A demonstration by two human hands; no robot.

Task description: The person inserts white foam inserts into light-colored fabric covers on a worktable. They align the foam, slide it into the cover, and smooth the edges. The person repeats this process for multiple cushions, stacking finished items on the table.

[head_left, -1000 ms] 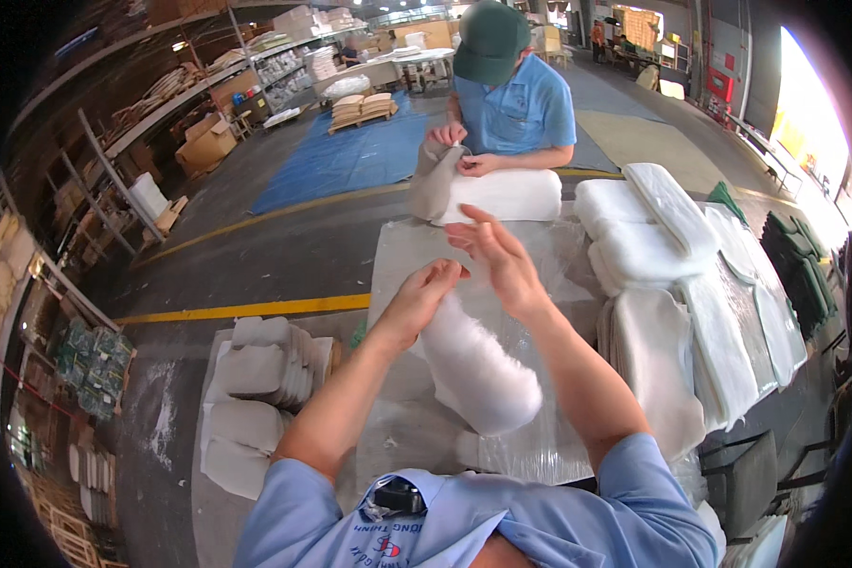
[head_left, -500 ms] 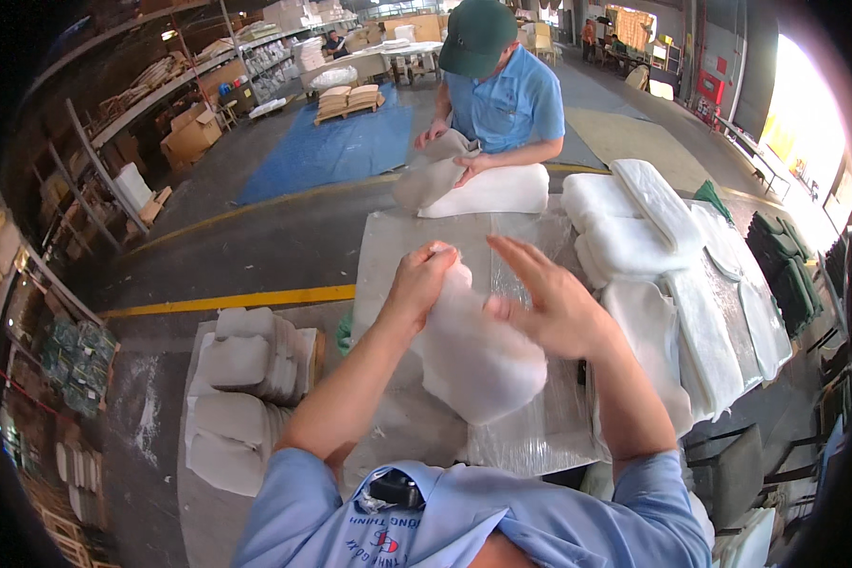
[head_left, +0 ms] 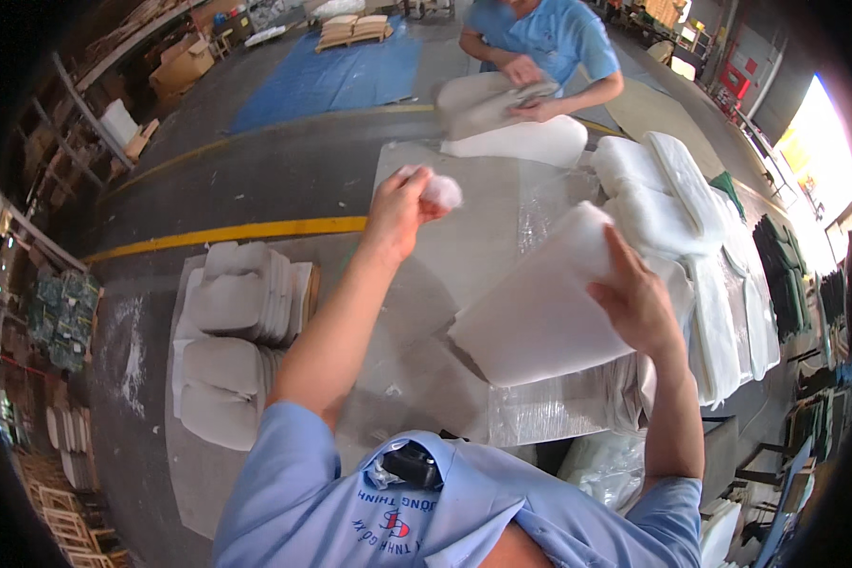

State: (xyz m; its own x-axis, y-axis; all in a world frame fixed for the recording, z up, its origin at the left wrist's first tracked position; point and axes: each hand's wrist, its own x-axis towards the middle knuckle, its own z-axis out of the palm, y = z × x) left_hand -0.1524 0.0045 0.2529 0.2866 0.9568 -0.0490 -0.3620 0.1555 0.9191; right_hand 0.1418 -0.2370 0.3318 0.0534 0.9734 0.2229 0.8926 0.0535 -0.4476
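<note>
My left hand [head_left: 397, 213] is raised over the left side of the table, its fingers pinched round a small fluffy wad of white wadding [head_left: 443, 192]. To the right, my right hand [head_left: 642, 305] grips the right edge of a white padded cushion piece [head_left: 549, 301]. That piece tilts over the table [head_left: 488, 199], its lower left corner near the grey tabletop. Thumb and fingers of the right hand show on its near side and edge; part of the grip is hidden.
Across the table a person in a blue shirt handles a grey cover [head_left: 488, 102] over a white pad [head_left: 521, 142]. White pads [head_left: 658, 194] are piled at right. Stacked grey-white cushions [head_left: 227, 293] stand at left. Clear plastic film [head_left: 530, 407] lies along the near table edge.
My left hand has moved up and left, now apart from the cushion piece and holding the wad. My right hand has taken hold of the cushion piece, which has shifted right and turned.
</note>
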